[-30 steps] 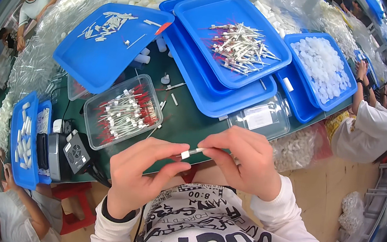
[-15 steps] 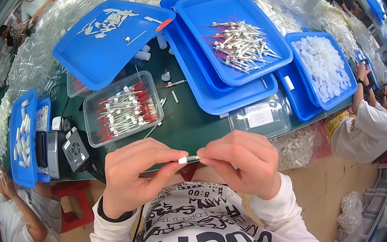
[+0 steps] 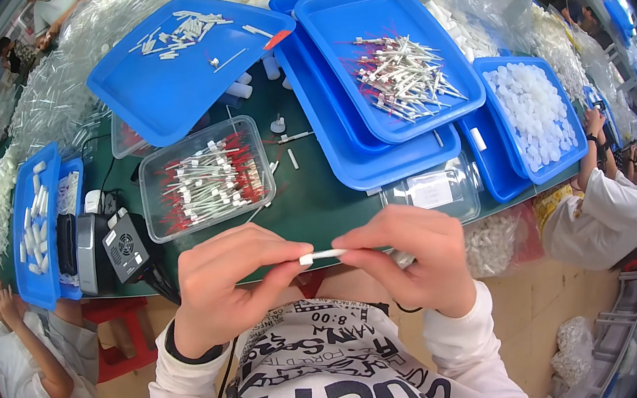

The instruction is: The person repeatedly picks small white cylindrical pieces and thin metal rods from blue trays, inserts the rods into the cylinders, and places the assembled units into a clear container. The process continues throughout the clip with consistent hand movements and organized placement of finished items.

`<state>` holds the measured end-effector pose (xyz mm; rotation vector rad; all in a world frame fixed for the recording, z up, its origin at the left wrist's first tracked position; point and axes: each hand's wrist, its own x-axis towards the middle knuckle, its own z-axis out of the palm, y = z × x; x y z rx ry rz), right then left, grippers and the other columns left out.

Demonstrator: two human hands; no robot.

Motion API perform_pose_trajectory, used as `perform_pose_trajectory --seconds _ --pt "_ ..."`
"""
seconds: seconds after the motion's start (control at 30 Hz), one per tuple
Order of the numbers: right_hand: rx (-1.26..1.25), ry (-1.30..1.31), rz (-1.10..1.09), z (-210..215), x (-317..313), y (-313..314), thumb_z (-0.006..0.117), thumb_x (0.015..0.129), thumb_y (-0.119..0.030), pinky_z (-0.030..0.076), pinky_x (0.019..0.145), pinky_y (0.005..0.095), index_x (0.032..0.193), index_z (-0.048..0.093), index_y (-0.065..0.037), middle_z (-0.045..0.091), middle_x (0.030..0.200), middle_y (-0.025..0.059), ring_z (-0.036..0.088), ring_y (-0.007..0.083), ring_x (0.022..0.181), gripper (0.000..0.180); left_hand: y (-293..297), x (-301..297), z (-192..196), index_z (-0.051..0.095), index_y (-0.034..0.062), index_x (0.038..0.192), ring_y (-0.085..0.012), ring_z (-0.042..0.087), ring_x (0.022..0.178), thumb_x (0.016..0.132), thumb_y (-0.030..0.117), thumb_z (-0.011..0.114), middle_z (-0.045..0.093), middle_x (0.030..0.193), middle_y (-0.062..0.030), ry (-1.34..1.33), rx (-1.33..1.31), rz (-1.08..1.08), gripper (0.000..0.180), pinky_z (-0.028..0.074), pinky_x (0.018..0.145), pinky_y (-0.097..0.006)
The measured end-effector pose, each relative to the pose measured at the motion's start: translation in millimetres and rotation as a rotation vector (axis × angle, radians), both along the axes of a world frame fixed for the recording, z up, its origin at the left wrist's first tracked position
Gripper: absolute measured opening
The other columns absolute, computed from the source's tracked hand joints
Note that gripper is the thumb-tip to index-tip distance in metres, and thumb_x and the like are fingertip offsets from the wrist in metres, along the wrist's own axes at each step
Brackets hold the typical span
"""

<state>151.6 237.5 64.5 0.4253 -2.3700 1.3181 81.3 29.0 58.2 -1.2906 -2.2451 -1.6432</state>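
Note:
Between my hands is a thin white stick (image 3: 325, 255), nearly level, with a small white block on its left end. My left hand (image 3: 233, 276) pinches the block between thumb and forefinger. The stick's other end is in the pinch of my right hand (image 3: 414, 258), which hides its tip. Beyond my left hand stands a clear plastic box (image 3: 217, 218). It holds many similar white sticks (image 3: 213, 182) with white blocks and red wires. A lidded clear box (image 3: 430, 193) lies just beyond my right hand.
A blue tray (image 3: 141, 90) with white pieces sits tilted at the back left. Stacked blue trays (image 3: 326, 41) stand in the middle, another holds translucent caps (image 3: 532, 114). A black fan-grilled device (image 3: 126, 247) is left of my hands. Co-workers sit at the right (image 3: 611, 211) and lower left (image 3: 37, 355).
My right hand has shifted slightly right and up. A longer white stretch of stick shows between my fingers, where a short clear, dark-looking section was visible before. The left hand has barely moved.

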Motion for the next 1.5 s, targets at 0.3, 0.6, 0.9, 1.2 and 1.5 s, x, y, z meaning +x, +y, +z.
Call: perform_pose_trajectory --seconds 0.3,0.6,0.9,1.2,1.5 --pt "0.005 -0.121 -0.203 4 -55 18 0.068 0.082 -0.01 0.049 0.064 0.0259 0.088 0.07 -0.004 0.069 0.076 0.0072 0.065 0.0149 0.069 0.008 -25 -37 -12 0.06 0.0005 0.111 -0.0325 0.06 0.098 0.071 0.002 0.074 0.062 0.107 -0.0163 0.036 -0.331 0.297 0.042 0.046 0.085 -0.037" --pt "0.903 -0.154 -0.633 17 -165 132 0.067 0.079 -0.026 0.052 0.075 0.0398 0.087 0.07 -0.006 0.069 0.087 0.0134 0.065 0.0314 0.082 0.021 -45 -72 -43 0.064 0.0012 0.089 -0.0315 0.06 0.083 0.074 0.001 0.069 0.06 0.09 -0.0122 0.11 -0.574 0.517 0.016 0.048 0.071 -0.039" --pt "0.81 -0.242 -0.084 4 -323 -13 0.06 0.08 -0.014 0.051 0.082 0.0401 0.095 0.069 -0.002 0.068 0.094 0.0201 0.065 0.035 0.091 0.021 -45 -75 -47 0.062 0.0048 0.083 -0.0297 0.058 0.077 0.072 0.003 0.071 0.058 0.082 -0.009 0.142 -0.557 0.558 0.014 0.047 0.068 -0.04" --pt "0.781 -0.332 -0.377 -23 -331 -49 0.061 0.076 -0.013 0.054 0.08 0.0423 0.098 0.07 -0.005 0.068 0.099 0.0193 0.067 0.0333 0.095 0.025 -50 -74 -35 0.066 -0.0028 0.084 -0.0171 0.062 0.064 0.076 -0.001 0.069 0.064 0.079 -0.0099 -0.131 -0.116 0.562 0.009 0.048 0.061 -0.027" --pt "0.859 -0.236 -0.382 -26 -308 -48 0.059 0.077 -0.01 0.054 0.076 0.0429 0.098 0.071 -0.007 0.069 0.097 0.0172 0.068 0.032 0.09 0.024 -51 -65 -26 0.065 -0.003 0.089 -0.0122 0.063 0.071 0.087 0.003 0.062 0.067 0.085 -0.0067 -0.165 0.059 0.641 0.007 0.048 0.067 -0.024"
